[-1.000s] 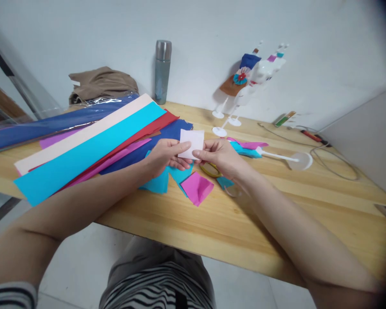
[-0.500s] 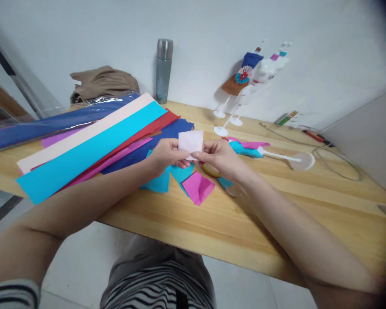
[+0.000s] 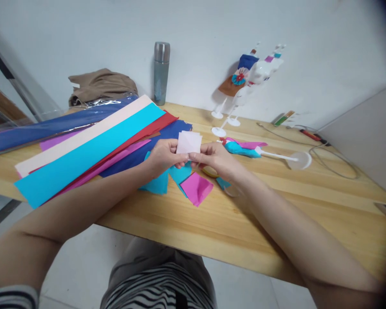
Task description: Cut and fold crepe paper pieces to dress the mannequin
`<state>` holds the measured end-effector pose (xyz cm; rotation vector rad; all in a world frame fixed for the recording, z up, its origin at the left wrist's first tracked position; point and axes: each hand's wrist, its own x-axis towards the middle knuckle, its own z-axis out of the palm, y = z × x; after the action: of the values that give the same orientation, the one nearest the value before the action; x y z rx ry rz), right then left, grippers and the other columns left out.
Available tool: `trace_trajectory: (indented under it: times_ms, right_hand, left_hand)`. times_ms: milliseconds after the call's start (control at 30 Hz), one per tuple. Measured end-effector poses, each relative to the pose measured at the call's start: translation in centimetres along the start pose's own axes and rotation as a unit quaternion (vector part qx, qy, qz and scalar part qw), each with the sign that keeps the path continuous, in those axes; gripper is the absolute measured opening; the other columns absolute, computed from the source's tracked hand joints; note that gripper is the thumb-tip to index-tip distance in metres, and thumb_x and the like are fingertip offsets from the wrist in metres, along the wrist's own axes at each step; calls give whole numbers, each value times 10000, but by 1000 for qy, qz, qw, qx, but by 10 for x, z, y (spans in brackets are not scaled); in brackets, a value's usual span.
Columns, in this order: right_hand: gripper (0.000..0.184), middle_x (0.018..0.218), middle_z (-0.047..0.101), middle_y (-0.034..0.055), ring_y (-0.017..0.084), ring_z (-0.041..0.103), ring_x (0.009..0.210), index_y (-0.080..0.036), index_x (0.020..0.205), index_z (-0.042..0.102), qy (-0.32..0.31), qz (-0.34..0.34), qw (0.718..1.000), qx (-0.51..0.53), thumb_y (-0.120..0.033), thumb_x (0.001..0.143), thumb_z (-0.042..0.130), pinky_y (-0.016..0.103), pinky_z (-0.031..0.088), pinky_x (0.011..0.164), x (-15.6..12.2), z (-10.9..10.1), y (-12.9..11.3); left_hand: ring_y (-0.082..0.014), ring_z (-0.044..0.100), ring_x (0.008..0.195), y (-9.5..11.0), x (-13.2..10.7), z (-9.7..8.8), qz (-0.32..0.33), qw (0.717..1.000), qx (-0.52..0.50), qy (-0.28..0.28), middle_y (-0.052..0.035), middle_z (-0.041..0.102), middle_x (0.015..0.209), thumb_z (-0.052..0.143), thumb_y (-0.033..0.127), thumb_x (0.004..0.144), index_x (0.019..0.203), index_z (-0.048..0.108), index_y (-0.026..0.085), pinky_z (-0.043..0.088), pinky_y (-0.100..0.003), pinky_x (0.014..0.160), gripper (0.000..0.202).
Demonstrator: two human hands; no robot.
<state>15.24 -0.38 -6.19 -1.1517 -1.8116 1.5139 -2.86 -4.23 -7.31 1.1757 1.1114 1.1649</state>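
Note:
Above the table I hold a small pale pink square of paper (image 3: pixel 189 142), which looks layered at its top edge. My left hand (image 3: pixel 164 158) pinches its lower left side. My right hand (image 3: pixel 216 159) grips the lower right corner, thumb on the front. Beneath my hands lie blue paper pieces (image 3: pixel 157 182) and a magenta paper square (image 3: pixel 197 189). A yellow roll of tape (image 3: pixel 209 171) is partly hidden by my right hand. Right of it lies a small figure wrapped in blue and pink paper (image 3: pixel 244 149), with a white stem and round base.
Long coloured paper sheets (image 3: pixel 93 150) are stacked at the left, beside a plastic-wrapped blue pack (image 3: pixel 67 120). At the back stand a thermos (image 3: pixel 161 73), a brown cloth bundle (image 3: pixel 103 86) and a white animal figure (image 3: pixel 260 73). A grey cable (image 3: pixel 328 162) runs along the right.
The pale pink paper's top edge now shows two slightly offset layers, and the sheet has tilted a little. Both hands keep their grip. The whole view has shifted slightly.

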Motion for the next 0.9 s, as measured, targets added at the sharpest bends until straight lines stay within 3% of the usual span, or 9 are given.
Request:
trace_trajectory:
  times_ms: [133,267,333,467,667,767,900]
  right_hand:
    - [287,619,694,40,114,565,540,-177,612,700,-3,-6,1000,24,-392,685,877,271,435,548,0,1,1]
    - [308,608,691,30,115,568,539,-189,612,696,13,-22,1000,14,-413,677,897,276,456,564,1,2,3]
    - [325,600,689,30,120,565,534,-195,597,689,18,-28,999,-2,-424,665,909,283,456,559,2,2,3]
    - [294,581,677,28,115,534,512,-203,557,673,20,-38,998,-39,-355,672,897,283,431,536,2,-1,-1]
    - [127,631,708,32,136,574,550,-220,591,691,-15,-10,1000,14,-228,632,811,281,465,559,-1,-12,-8]
    - [114,654,719,58,169,622,616,-220,595,695,1,-1,999,49,-295,643,766,284,493,571,0,-13,-5]
    - [285,673,711,70,169,607,631,-207,628,720,2,-30,999,44,-473,698,791,292,489,573,1,-6,-1]
  left_hand:
    - [-93,615,490,-1,3,-2,-11,1000,-25,-2,-13,692,578,791,48,716,792,688,89,478,-191,497,134]
    - [-97,623,482,1,4,-5,-73,996,-50,-27,-43,710,615,803,133,782,768,696,79,507,-210,506,121]
    - [-94,611,456,2,4,-5,-95,994,-46,-30,-44,702,594,780,101,797,725,687,76,486,-203,476,120]
    - [-101,609,439,4,5,-3,-85,996,-34,-8,-38,705,576,747,34,792,748,696,73,480,-205,458,78]
    - [-109,624,449,7,5,-3,-80,997,-23,0,-44,716,586,732,14,793,742,692,75,503,-213,461,88]
    - [-109,626,454,7,4,-2,-72,997,-23,-3,-40,712,580,729,2,782,747,697,74,511,-212,468,86]
    - [-104,620,447,8,2,0,-68,998,-18,-8,-30,704,568,725,-2,780,729,694,85,513,-208,466,105]
